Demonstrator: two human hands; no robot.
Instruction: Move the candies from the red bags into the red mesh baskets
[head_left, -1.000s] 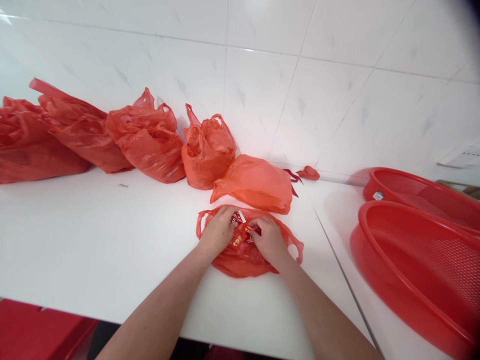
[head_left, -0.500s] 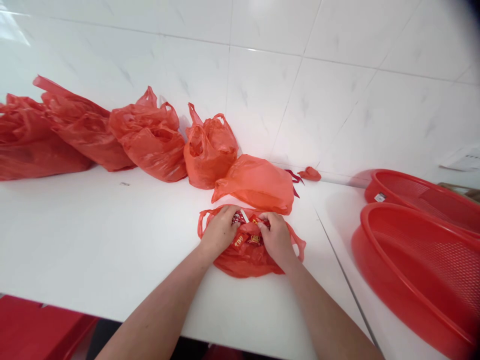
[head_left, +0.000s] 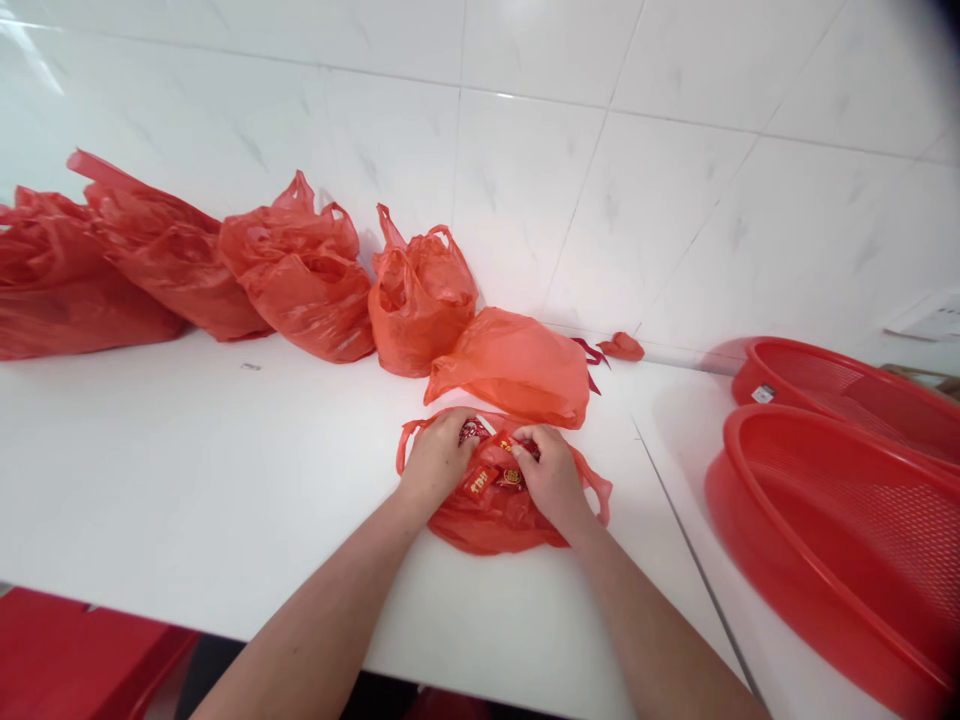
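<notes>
A red plastic carrier bag (head_left: 495, 535) lies spread on the white table with its mouth open and its handles out to the sides. Small shiny wrapped candies (head_left: 481, 482), red with gold lettering, show inside. My left hand (head_left: 439, 460) reaches into the left of the mouth, fingers curled against a red-and-white wrapper (head_left: 473, 431). Opposite it, my right hand (head_left: 553, 470) has thumb and fingers closed at a dark red candy wrapper (head_left: 533, 449). The fingertips of both hands are partly hidden among the candies and the bag film.
Behind lies another red bag (head_left: 517, 365), puffed out on its side. Several filled red bags (head_left: 300, 270) line the tiled wall to the left. Two red perforated baskets (head_left: 780, 540) stand on the right. A small red scrap (head_left: 622, 346) lies by the wall.
A white strip beside my left fingers is no longer visible, and the candies between my hands have shifted slightly. Both hands stay in nearly the same place inside the bag.
</notes>
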